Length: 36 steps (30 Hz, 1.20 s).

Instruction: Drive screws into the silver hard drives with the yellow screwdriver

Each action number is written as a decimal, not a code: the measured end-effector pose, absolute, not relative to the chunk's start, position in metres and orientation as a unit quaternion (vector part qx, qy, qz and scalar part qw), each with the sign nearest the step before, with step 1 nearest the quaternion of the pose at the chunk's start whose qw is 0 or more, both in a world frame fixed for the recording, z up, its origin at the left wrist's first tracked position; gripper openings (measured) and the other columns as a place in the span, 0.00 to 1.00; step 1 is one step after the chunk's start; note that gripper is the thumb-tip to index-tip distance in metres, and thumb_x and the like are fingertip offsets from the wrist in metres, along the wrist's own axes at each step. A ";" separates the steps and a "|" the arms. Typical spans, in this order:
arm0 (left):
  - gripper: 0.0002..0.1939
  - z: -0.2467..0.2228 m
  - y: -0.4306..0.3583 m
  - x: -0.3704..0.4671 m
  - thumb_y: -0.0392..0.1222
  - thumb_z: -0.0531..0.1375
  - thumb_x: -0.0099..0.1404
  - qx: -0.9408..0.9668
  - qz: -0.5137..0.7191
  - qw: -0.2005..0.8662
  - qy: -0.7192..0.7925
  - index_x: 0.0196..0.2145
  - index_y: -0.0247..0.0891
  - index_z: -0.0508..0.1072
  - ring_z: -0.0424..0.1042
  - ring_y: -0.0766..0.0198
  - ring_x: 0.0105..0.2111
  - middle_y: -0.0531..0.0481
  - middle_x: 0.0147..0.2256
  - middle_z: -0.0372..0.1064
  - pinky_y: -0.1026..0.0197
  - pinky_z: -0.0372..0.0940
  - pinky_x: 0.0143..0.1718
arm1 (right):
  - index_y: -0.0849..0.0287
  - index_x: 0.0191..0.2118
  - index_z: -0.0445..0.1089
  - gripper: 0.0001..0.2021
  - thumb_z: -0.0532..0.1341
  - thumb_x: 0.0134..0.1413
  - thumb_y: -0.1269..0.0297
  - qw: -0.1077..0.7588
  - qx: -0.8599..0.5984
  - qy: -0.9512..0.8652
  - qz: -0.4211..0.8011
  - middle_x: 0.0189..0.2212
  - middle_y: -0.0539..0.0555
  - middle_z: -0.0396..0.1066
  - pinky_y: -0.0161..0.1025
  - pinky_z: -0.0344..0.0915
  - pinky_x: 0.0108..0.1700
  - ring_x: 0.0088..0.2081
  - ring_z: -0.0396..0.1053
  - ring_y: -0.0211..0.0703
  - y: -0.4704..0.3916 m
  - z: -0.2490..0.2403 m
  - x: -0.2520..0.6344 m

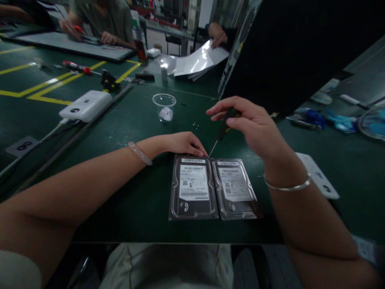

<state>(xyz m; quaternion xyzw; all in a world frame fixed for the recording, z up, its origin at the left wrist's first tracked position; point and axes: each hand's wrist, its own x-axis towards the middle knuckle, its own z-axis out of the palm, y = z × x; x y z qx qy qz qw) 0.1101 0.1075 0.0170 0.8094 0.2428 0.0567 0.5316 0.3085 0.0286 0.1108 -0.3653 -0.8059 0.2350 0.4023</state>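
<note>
Two hard drives lie side by side, label up, on the green table: a left hard drive [194, 184] and a right hard drive [235, 188]. My left hand [189, 143] rests at the top edge of the left drive, its fingers together near that drive's upper right corner; whether they pinch anything small is hidden. Above the right drive, my right hand [248, 122] grips a dark-handled screwdriver [223, 127]. The screwdriver's tip points down to the corner where the two drives meet, close to my left fingertips. Several tiny screws [195, 125] lie beyond the drives.
Beyond my left hand stands a clear plastic cup [164, 108] with white material inside. White power strips lie left [86, 105] and right [317, 175]. A large black panel [288, 52] rises at the back right. Other people's hands work across the green table [120, 208].
</note>
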 end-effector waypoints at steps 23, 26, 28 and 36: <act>0.13 0.018 0.107 0.110 0.43 0.63 0.64 0.811 0.050 0.519 0.265 0.45 0.40 0.82 0.77 0.63 0.38 0.48 0.41 0.81 0.62 0.67 0.44 | 0.55 0.45 0.72 0.12 0.60 0.61 0.55 0.277 -0.527 -0.794 -0.121 0.37 0.55 0.76 0.45 0.65 0.40 0.37 0.72 0.48 0.016 0.108 0.294; 0.14 0.020 0.105 0.110 0.43 0.64 0.63 0.813 0.052 0.516 0.265 0.45 0.39 0.82 0.77 0.63 0.38 0.48 0.42 0.81 0.62 0.67 0.43 | 0.56 0.43 0.74 0.15 0.59 0.61 0.51 0.266 -0.540 -0.792 -0.103 0.33 0.55 0.76 0.46 0.65 0.41 0.37 0.73 0.50 0.022 0.114 0.309; 0.14 0.020 0.106 0.109 0.44 0.64 0.63 0.812 0.051 0.519 0.262 0.45 0.40 0.82 0.77 0.63 0.38 0.48 0.42 0.81 0.62 0.67 0.43 | 0.57 0.46 0.74 0.15 0.54 0.64 0.57 0.266 -0.509 -0.818 -0.032 0.38 0.56 0.77 0.47 0.67 0.45 0.41 0.74 0.50 0.025 0.120 0.319; 0.14 0.022 0.106 0.109 0.45 0.64 0.63 0.812 0.045 0.521 0.260 0.45 0.41 0.82 0.76 0.64 0.37 0.49 0.41 0.80 0.62 0.67 0.44 | 0.54 0.52 0.74 0.15 0.56 0.64 0.63 0.277 -0.388 -0.863 0.169 0.49 0.53 0.77 0.44 0.68 0.52 0.49 0.74 0.46 0.020 0.132 0.332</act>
